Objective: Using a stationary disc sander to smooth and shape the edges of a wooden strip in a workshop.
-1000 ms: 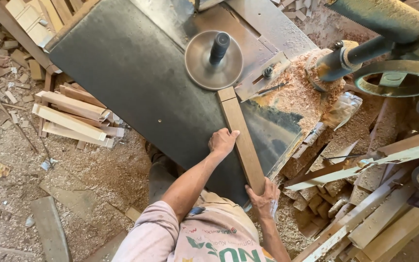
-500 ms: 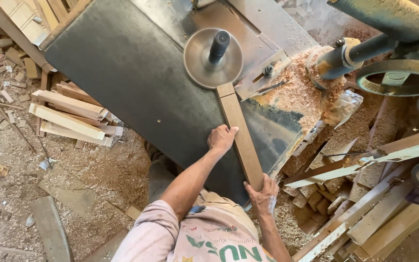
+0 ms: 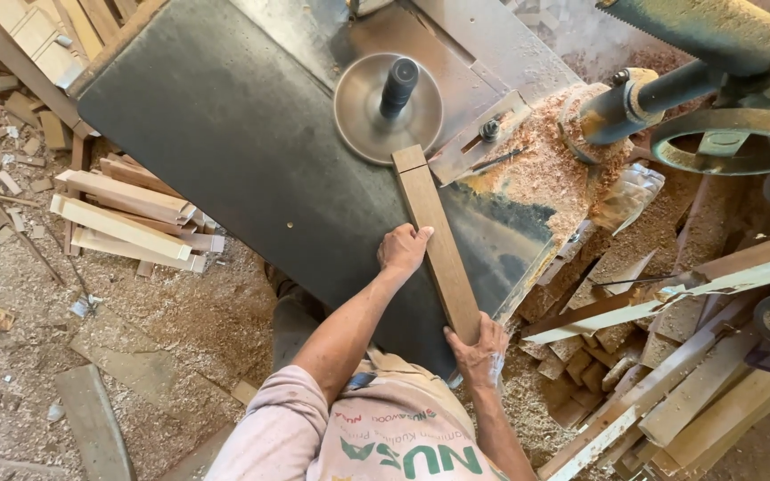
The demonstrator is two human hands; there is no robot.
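Little has moved: wooden strip (image 3: 438,245) still meets spindle disc (image 3: 389,107). Left hand (image 3: 403,249) presses flat on it, right hand (image 3: 481,349) wraps its end. Keep fingers back, feed steadily along worktop (image 3: 225,134).

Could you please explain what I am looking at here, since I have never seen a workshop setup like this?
The picture comes from a camera worn on a person's head, looking down at their own arms. Below is a dark metal machine table with a round disc and upright spindle set in it. A long wooden strip lies flat on the table, its far end touching the disc. The left hand presses against the strip's side, and the right hand grips its near end. Sawdust is heaped to the right. Cut wooden pieces are stacked on the floor at left, with more planks piled at right.
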